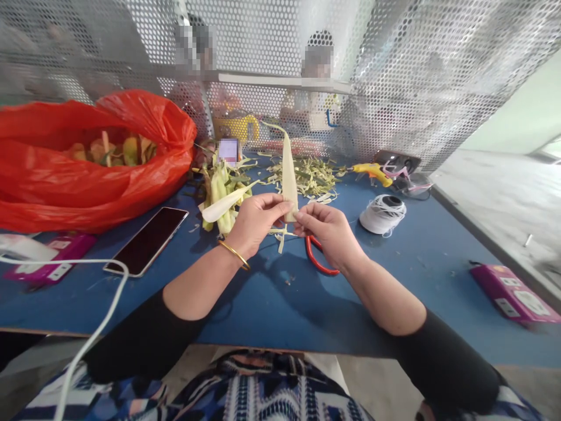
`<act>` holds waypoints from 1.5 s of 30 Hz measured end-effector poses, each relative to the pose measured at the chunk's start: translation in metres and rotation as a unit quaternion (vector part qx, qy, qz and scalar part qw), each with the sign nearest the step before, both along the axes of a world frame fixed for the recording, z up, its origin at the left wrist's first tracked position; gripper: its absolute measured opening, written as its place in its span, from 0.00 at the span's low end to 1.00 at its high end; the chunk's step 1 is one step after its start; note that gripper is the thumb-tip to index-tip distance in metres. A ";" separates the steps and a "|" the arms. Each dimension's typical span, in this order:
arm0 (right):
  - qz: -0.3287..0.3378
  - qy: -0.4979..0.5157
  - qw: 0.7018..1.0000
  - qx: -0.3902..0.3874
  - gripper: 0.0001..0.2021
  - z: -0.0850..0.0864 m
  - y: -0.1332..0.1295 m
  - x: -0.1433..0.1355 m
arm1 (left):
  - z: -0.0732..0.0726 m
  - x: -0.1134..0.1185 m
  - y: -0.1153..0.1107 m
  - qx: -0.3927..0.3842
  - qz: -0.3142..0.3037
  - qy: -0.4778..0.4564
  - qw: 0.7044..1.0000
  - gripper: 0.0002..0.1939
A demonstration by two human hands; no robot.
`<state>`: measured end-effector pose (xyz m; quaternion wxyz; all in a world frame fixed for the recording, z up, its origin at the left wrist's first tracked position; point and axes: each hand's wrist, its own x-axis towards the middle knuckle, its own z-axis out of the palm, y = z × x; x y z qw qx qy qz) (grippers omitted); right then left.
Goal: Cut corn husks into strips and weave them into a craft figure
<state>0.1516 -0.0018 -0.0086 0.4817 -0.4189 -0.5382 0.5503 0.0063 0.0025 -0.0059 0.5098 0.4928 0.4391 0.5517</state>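
A pale corn husk strip [288,166] stands upright between my hands, its thin tip curling away to the left. My left hand [258,217] pinches its lower left edge between thumb and fingers. At the bottom right corner, my right hand [324,225] pinches the same husk. Under the right hand lie red-handled scissors [319,263], their blades hidden. Left of my hands is a pile of pale green husks [221,196], with one loose cream husk [225,203] on top. Behind the held piece lies a heap of shredded husk trimmings [313,177].
At left stands a red plastic bag [170,137] of husks, with a phone [149,241] before it. To the right are a white thread spool [383,215], a yellow glue gun [372,172] and a purple power strip [512,292]. A perforated metal screen [263,47] closes the back; people sit behind it.
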 end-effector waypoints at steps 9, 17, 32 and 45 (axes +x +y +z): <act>-0.008 0.004 1.000 -0.010 0.16 -0.002 0.003 0.003 | -0.001 0.001 -0.002 -0.041 -0.019 -0.025 0.999 0.10; -0.008 -0.010 1.000 -0.003 0.18 -0.002 0.001 0.001 | -0.003 0.001 -0.003 -0.038 0.001 -0.002 0.999 0.09; 0.081 0.051 0.994 -0.056 0.16 -0.004 0.003 0.006 | -0.002 0.005 -0.005 -0.015 -0.044 0.009 0.999 0.14; 0.104 0.178 0.956 -0.206 0.05 0.014 0.012 0.025 | -0.004 0.002 -0.004 -0.054 -0.067 -0.020 0.996 0.13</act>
